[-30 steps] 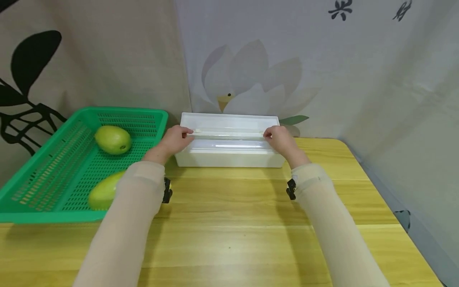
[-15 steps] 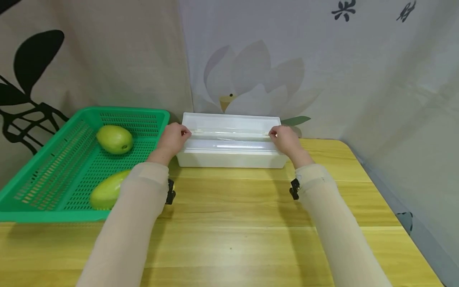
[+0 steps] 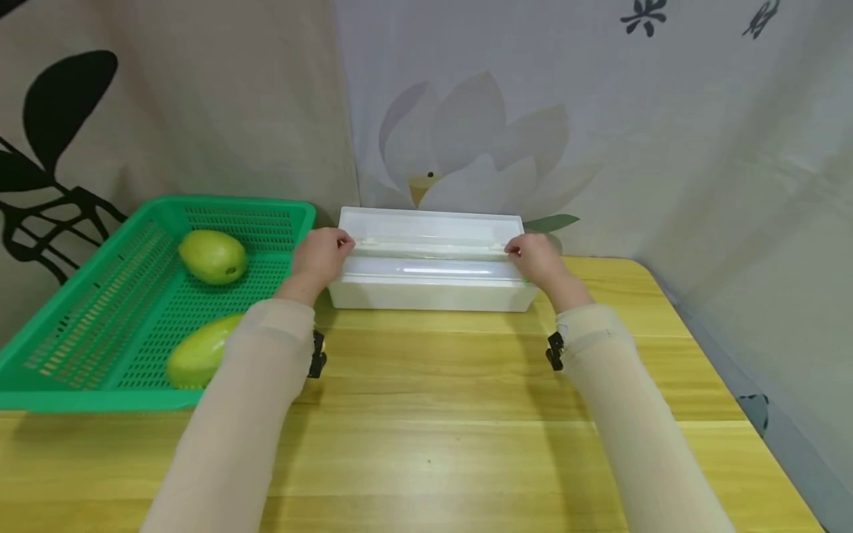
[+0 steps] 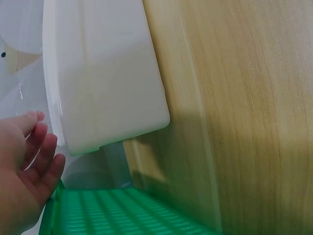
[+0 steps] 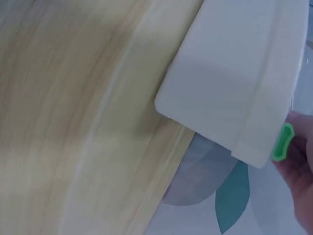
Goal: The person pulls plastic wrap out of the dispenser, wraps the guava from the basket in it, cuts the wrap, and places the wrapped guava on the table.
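A long white cling film dispenser (image 3: pixel 433 296) sits at the back of the table, its lid (image 3: pixel 429 222) raised behind. Clear film (image 3: pixel 429 250) stretches across its top between both hands. My left hand (image 3: pixel 318 257) pinches the film's left end between thumb and forefinger, other fingers loosely curled, as the left wrist view shows beside the dispenser's white end (image 4: pixel 112 88). At the right end, my right hand (image 3: pixel 538 259) pinches the film. In the right wrist view a small green plastic tab (image 5: pixel 283 143) sticks out at the dispenser's end, close to those fingers.
A green plastic basket (image 3: pixel 100 402) stands left of the dispenser, with two yellow-green, melon-like fruits, one at the back (image 3: pixel 212 257) and one at the front (image 3: pixel 200 355), partly behind the left sleeve. Printed cloth (image 3: pixel 466 59) hangs behind the wooden table (image 3: pixel 426 414).
Both hands have moved slightly apart along the dispenser, the right one going further right. The view has shifted a little. Basket and fruits stay put.
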Tool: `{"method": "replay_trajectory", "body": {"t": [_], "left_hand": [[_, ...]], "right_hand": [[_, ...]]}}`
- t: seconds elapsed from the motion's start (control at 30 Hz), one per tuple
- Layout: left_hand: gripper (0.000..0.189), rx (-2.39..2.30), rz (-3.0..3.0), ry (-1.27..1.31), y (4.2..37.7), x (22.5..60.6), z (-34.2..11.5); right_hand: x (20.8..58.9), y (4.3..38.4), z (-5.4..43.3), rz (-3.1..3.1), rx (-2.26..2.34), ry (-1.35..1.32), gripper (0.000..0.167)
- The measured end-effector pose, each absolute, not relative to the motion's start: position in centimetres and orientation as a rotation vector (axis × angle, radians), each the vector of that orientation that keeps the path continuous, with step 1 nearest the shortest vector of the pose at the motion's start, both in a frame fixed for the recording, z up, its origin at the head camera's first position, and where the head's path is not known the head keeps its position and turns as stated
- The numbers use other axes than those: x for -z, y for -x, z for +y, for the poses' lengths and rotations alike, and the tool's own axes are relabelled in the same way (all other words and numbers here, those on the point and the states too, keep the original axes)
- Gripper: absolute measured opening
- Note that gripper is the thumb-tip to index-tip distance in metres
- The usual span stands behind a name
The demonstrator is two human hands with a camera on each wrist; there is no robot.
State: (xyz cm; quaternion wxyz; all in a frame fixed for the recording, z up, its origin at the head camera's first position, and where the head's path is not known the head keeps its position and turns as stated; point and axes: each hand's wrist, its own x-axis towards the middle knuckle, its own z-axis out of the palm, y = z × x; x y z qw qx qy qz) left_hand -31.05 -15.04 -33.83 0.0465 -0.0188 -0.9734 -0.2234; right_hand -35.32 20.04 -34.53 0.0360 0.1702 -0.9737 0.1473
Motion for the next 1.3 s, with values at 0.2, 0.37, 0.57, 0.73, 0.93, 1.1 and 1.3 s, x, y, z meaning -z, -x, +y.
{"method": "replay_trajectory", "body": {"t": [0.2,0.37,0.57,0.73,0.93,1.1,1.3], "left_hand": [[0.026,0.660,-2.967,0.060,30.8,33.3,-14.6],[0.025,0.693,-2.942,0.008,30.6,32.9,-14.3],[0.026,0.719,-2.919,-0.023,30.5,32.3,-14.3],[0.027,0.713,-2.903,-0.027,30.3,31.7,-14.5],[0.028,0.733,-2.874,-0.029,30.1,30.9,-14.7],[0.028,0.757,-2.864,-0.043,29.9,30.2,-14.8],[0.027,0.754,-2.840,-0.019,29.6,29.3,-15.2]], "right_hand": [[34.5,34.9,20.7,-2.994,-0.390,-0.440,0.022],[33.8,34.8,21.0,-3.003,-0.477,-0.436,0.023],[32.7,34.5,21.2,-2.960,-0.531,-0.429,0.021],[31.9,34.1,21.1,-2.912,-0.574,-0.409,0.020],[31.1,33.7,21.0,-2.854,-0.597,-0.392,0.021],[30.5,33.6,20.8,-2.838,-0.605,-0.361,0.019],[29.6,33.5,20.7,-2.772,-0.595,-0.394,0.018]]}}
